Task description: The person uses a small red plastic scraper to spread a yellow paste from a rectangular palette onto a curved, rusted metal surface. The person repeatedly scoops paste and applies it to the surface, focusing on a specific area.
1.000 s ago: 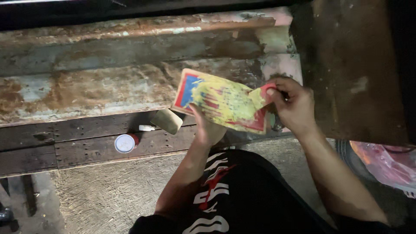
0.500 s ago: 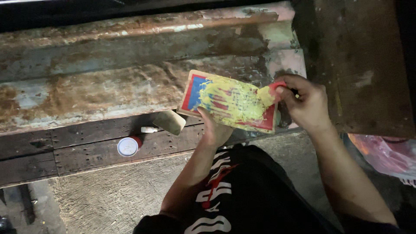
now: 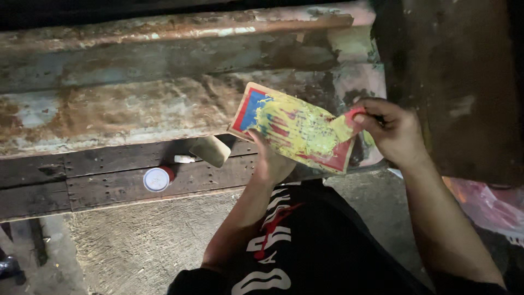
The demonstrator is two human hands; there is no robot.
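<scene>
Since the earlier frames the paint-smeared card has slid a little to the right and downward in the head view, and the right hand has gone with it, staying at the card's right edge. That suggests the smearing stroke at that edge is still being worked rather than finished.

Head view: the left hand props the card from beneath, its thumb lying over the lower left edge, fingers clenched around the underside. The right hand pinches a small red-tipped piece against the yellow paste on the card's right end, fingertips closed on it; what the piece is cannot be told. The card is tilted, held in the air in front of a rusty, peeling metal beam, not touching it as far as can be seen.

Below the beam, on a dark wooden plank, stands a small round can with a white lid, closed, so its contents are hidden. Just beside it lies a pale putty knife blade with a short white handle. A pink plastic bag lies at lower right on the floor.
</scene>
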